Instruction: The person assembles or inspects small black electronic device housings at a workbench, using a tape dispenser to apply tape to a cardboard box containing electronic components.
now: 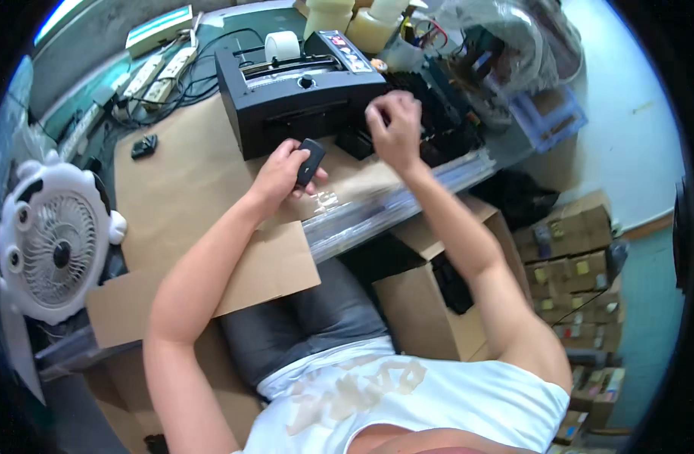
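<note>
Left hand clamped on small flat black plastic device, above brown cardboard sheet | right hand blurred, grip cannot be told | boxy black machine blocks beyond; white round fan far left

The handheld device is plain black, as is the small object on the plain tan cardboard sheet. The boxy machine is charcoal black, its top panel pale with reddish marks, its roll white. The fan is white with black patches and a dark hub. The shirt is white with a blotchy beige print, the trousers dark grey. The power strips are off-white, the crate pale blue-violet, the stacked cartons brown with yellow patches, the floor teal
</note>
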A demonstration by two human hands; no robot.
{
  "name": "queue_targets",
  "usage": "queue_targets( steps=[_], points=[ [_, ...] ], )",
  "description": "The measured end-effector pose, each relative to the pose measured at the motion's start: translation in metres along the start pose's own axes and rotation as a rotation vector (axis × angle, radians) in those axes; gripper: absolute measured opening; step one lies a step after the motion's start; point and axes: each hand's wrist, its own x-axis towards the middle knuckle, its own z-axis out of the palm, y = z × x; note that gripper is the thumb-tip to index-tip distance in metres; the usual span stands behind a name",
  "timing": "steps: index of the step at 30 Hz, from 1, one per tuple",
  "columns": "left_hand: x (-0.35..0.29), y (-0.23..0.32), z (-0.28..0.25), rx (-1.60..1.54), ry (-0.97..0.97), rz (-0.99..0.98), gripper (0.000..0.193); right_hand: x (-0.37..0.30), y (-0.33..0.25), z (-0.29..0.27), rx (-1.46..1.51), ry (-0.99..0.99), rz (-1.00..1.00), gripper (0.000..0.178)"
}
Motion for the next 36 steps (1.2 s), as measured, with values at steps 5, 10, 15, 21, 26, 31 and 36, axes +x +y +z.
queue_targets(
  steps=[5,10,15,21,26,31,36],
  points=[
    [-0.003,-0.001,-0.007,0.004,0.048,-0.070,0.023,0.009,-0.054,0.005,0.966,-0.404,1.084,0.010],
    [-0.007,-0.003,-0.005,-0.013,0.008,-0.091,0.028,0.021,-0.067,0.011,1.448,-0.478,1.225,0.013],
    [-0.007,-0.011,0.000,0.040,0.024,-0.148,0.034,-0.012,-0.044,0.019,1.479,-0.330,1.182,0.009],
    [-0.001,-0.003,-0.006,-0.009,-0.054,-0.166,0.047,-0.039,-0.067,0.000,1.517,-0.215,1.017,0.007],
    [-0.004,-0.006,-0.002,-0.042,-0.065,-0.113,0.052,-0.041,-0.065,0.002,1.409,-0.328,0.993,0.010],
    [-0.006,-0.011,-0.002,-0.059,-0.071,-0.086,0.050,-0.045,-0.066,0.006,1.301,-0.352,0.868,0.008],
    [-0.009,-0.011,0.001,-0.039,-0.092,-0.059,0.051,-0.048,-0.069,0.005,1.286,-0.337,0.812,0.007]
  ],
)
